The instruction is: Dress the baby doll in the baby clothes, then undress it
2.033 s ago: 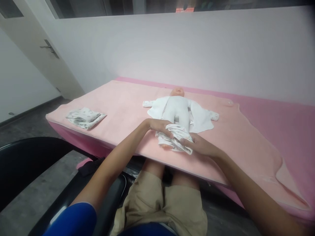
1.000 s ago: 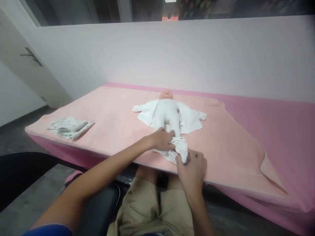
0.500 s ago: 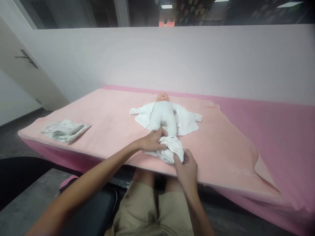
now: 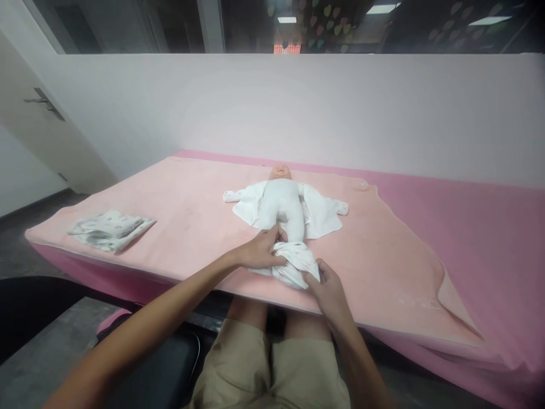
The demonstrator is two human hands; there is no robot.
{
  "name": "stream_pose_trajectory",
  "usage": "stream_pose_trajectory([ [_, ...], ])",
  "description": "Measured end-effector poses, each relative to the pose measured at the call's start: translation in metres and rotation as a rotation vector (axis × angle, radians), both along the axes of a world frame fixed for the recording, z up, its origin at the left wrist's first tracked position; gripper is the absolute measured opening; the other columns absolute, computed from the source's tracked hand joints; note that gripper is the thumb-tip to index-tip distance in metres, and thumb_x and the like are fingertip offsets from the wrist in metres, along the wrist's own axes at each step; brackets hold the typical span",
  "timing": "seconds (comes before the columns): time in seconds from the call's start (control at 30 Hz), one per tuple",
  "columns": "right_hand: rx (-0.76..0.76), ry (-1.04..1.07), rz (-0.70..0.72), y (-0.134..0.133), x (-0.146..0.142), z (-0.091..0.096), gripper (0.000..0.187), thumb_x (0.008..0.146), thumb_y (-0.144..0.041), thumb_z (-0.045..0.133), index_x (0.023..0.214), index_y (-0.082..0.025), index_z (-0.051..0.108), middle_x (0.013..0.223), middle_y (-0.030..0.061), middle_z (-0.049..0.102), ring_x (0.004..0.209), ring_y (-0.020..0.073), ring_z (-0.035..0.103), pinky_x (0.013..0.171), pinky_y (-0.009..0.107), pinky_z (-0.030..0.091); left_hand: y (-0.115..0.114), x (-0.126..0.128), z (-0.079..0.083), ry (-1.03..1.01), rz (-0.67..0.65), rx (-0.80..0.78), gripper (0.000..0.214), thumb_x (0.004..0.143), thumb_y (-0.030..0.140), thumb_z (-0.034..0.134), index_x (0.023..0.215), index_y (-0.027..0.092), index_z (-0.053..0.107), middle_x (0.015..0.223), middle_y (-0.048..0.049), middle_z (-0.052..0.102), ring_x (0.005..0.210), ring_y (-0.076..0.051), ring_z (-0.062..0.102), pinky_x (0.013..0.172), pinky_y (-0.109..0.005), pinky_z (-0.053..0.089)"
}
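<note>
A baby doll (image 4: 281, 196) with a white cloth body lies on its back, its head toward the wall. Under it a white baby top (image 4: 321, 215) is spread with both sleeves out. At the doll's feet, white printed baby pants (image 4: 296, 262) are bunched around the lower end of its leg on the right. My left hand (image 4: 264, 247) pinches the upper left edge of the pants beside the other leg. With thumb and fingers, my right hand (image 4: 327, 288) grips their lower right edge. The doll's feet are hidden by the cloth and my left hand.
Folded printed baby clothes (image 4: 111, 229) lie at the left of the peach blanket (image 4: 191, 210). A pink cover (image 4: 468, 238) shows beneath it, and the blanket's right corner is folded up. A wall stands behind the table; a black chair (image 4: 149, 369) is at lower left.
My right hand has shifted slightly right and down, pulling the pants' edge outward, so the bunched cloth is flatter and more stretched. My left hand stays at nearly the same place.
</note>
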State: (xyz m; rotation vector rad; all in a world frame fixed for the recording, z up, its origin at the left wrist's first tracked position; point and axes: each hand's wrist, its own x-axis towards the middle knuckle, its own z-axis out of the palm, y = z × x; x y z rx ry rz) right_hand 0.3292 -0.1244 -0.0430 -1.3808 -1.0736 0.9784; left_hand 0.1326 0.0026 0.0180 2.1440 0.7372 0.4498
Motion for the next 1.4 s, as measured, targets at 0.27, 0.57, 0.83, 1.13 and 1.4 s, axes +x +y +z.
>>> stream_pose_trajectory([
  [0.27,0.041,0.071,0.081,0.005,0.007,0.011,0.024,0.077,-0.031,0.075,0.095,-0.020,0.063,0.095,0.0041,0.071,0.093,0.0254,0.066,0.080,0.033,0.053,0.001,-0.004,0.003,0.061,-0.059,-0.007,0.059,0.071,0.032,0.079,0.118,0.023,0.045,0.125,-0.0069,0.053,0.117,-0.028,0.052,0.097,-0.040,0.048],
  [0.57,-0.037,0.133,0.069,0.013,-0.001,0.014,0.035,0.084,-0.040,0.068,0.111,-0.019,0.066,0.111,0.0069,0.074,0.102,0.0266,0.066,0.083,0.033,0.053,-0.003,0.000,-0.002,-0.144,0.009,-0.137,0.055,0.077,0.034,0.080,0.117,0.021,0.044,0.111,-0.0049,0.056,0.091,-0.018,0.055,0.076,-0.031,0.048],
  [0.83,0.009,0.024,0.153,0.022,0.003,0.010,0.039,0.084,-0.039,0.070,0.117,-0.019,0.063,0.116,0.0070,0.074,0.110,0.0285,0.067,0.093,0.038,0.053,-0.005,-0.002,-0.002,-0.186,-0.002,-0.238,0.051,0.083,0.029,0.073,0.120,0.023,0.038,0.112,-0.0037,0.057,0.082,-0.013,0.054,0.068,-0.025,0.047],
  [1.13,0.042,-0.119,0.328,0.025,0.010,0.016,0.040,0.085,-0.031,0.068,0.122,-0.020,0.061,0.119,0.0064,0.073,0.109,0.0269,0.068,0.091,0.038,0.054,-0.002,-0.002,-0.008,-0.230,-0.025,-0.229,0.048,0.084,0.025,0.069,0.122,0.022,0.039,0.106,-0.0021,0.058,0.073,-0.010,0.050,0.061,-0.021,0.042],
  [1.4,0.129,-0.282,0.232,0.036,0.022,0.017,0.037,0.080,-0.034,0.070,0.115,-0.020,0.064,0.106,0.0031,0.073,0.093,0.0239,0.064,0.081,0.033,0.049,-0.004,-0.008,-0.006,-0.131,-0.035,-0.057,0.044,0.087,0.028,0.065,0.126,0.020,0.046,0.110,-0.0051,0.058,0.090,-0.019,0.058,0.074,-0.031,0.050],
])
